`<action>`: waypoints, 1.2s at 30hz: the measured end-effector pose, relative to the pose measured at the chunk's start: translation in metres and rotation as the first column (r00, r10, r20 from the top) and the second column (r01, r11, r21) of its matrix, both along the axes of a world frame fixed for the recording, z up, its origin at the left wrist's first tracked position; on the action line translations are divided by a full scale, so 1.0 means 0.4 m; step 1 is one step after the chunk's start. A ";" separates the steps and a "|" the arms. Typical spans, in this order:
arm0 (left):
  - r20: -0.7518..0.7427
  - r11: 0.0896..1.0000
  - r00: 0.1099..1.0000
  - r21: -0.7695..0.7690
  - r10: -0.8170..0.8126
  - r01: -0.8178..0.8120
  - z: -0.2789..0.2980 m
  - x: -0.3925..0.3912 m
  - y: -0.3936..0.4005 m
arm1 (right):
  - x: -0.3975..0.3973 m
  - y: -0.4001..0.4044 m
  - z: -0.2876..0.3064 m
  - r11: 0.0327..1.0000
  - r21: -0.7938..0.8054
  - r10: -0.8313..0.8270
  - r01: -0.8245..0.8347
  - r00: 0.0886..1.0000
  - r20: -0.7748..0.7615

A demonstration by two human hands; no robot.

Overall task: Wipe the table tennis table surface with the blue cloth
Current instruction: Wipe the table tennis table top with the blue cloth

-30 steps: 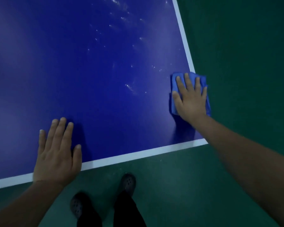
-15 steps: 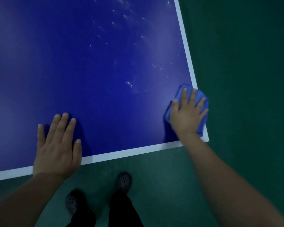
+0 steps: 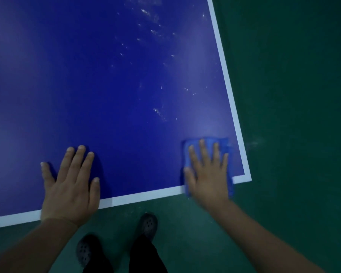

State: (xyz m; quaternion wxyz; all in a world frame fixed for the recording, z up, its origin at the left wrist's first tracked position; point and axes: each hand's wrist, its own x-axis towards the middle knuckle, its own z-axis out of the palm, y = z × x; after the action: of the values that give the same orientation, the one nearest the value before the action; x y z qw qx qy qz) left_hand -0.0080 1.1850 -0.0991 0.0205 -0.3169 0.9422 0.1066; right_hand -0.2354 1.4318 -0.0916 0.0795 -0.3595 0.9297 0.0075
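Observation:
The blue table tennis table (image 3: 110,91) with white edge lines fills the upper left of the view. My right hand (image 3: 207,174) presses flat, fingers spread, on the folded blue cloth (image 3: 223,143) at the table's near right corner; the cloth's near end hangs over the front edge line. My left hand (image 3: 71,182) rests flat on the table near the front edge, fingers straight. Small white specks and wet streaks (image 3: 159,113) show on the surface further in, towards the far right.
Green floor (image 3: 293,115) surrounds the table on the right and front. My two dark shoes (image 3: 149,225) stand on the floor just below the front edge, between my arms.
My right hand has slid the cloth along the right edge towards me, down to the near right corner and slightly left. My left hand has stayed planted near the front edge.

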 end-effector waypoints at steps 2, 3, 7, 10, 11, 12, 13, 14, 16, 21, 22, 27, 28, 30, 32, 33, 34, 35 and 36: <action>-0.001 1.000 1.000 -0.007 -0.002 0.002 -0.001 0.000 0.000 | 0.022 -0.014 -0.003 0.944 0.021 0.330 -0.331 0.943 0.044; 0.000 1.000 1.000 -0.006 -0.005 0.005 -0.001 0.000 -0.001 | -0.028 -0.028 -0.004 0.926 0.015 0.377 -0.377 0.926 0.026; 0.028 1.000 1.000 -0.010 -0.006 0.007 0.000 -0.002 -0.003 | -0.275 -0.077 -0.004 0.960 -0.006 -0.281 0.281 0.959 -0.028; 0.025 1.000 1.000 -0.007 -0.014 0.014 -0.004 0.000 -0.002 | -0.158 -0.116 -0.003 0.958 -0.053 -0.282 0.281 0.959 -0.026; 0.019 1.000 1.000 -0.009 -0.011 0.011 -0.005 0.000 -0.003 | -0.082 -0.107 0.000 0.998 -0.016 -0.065 0.065 0.998 0.000; 0.017 1.000 1.000 -0.012 -0.006 0.007 -0.005 0.000 -0.004 | -0.038 -0.075 -0.005 0.987 0.006 0.159 -0.159 0.987 0.033; 0.018 1.000 1.000 -0.013 -0.009 0.009 -0.004 -0.001 -0.003 | -0.053 -0.046 -0.001 0.957 0.028 0.288 -0.290 0.956 0.048; 0.020 1.000 1.000 -0.008 -0.013 0.013 -0.004 -0.003 -0.001 | -0.110 -0.019 -0.007 0.955 0.030 0.294 -0.294 0.956 0.015; 0.019 1.000 1.000 -0.002 -0.011 0.011 -0.005 -0.002 -0.001 | -0.259 0.009 -0.005 0.995 -0.021 -0.101 0.101 0.994 -0.028; 0.001 1.000 1.000 0.004 -0.009 0.009 -0.006 -0.001 0.000 | -0.121 -0.008 0.001 0.997 -0.028 -0.075 0.075 0.997 -0.006; 0.003 1.000 1.000 0.001 -0.004 0.004 -0.005 -0.001 0.001 | -0.069 0.003 -0.008 0.992 -0.011 0.128 -0.128 0.992 0.014; 0.011 1.000 1.000 -0.001 -0.007 0.007 -0.005 -0.003 0.001 | -0.267 0.001 -0.004 0.969 -0.015 -0.246 0.245 0.969 -0.034; 0.013 1.000 1.000 -0.004 -0.007 0.007 -0.005 -0.002 0.000 | -0.270 -0.013 0.000 0.919 -0.011 -0.394 0.394 0.919 -0.023; 0.019 1.000 1.000 -0.004 -0.013 0.013 -0.005 -0.003 0.002 | -0.160 -0.053 0.004 0.952 -0.075 -0.298 0.295 0.954 -0.033; 0.025 1.000 1.000 -0.007 -0.008 0.008 -0.003 -0.003 0.001 | -0.006 -0.058 -0.008 0.971 -0.052 0.233 -0.232 0.972 0.007; 0.027 1.000 1.000 -0.008 -0.008 0.008 -0.003 -0.002 0.000 | 0.005 -0.053 -0.010 0.917 -0.035 0.397 -0.396 0.917 0.026; 0.031 1.000 0.999 -0.007 -0.012 0.012 -0.003 -0.001 -0.001 | -0.036 -0.050 -0.012 0.907 -0.032 0.420 -0.420 0.907 0.005; 0.034 1.000 0.999 -0.008 -0.016 0.016 -0.003 0.000 -0.002 | -0.096 -0.049 -0.020 0.963 -0.025 0.268 -0.269 0.962 -0.052; 0.035 1.000 0.999 -0.009 -0.017 0.017 -0.004 0.000 -0.004 | -0.164 -0.054 -0.018 0.999 -0.039 -0.012 0.009 0.998 -0.060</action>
State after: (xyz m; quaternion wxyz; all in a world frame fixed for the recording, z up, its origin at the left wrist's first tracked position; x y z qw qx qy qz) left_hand -0.0079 1.1836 -0.1005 0.0364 -0.3108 0.9448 0.0965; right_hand -0.3010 1.4101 -0.0986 0.0445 -0.3556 0.9336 -0.0002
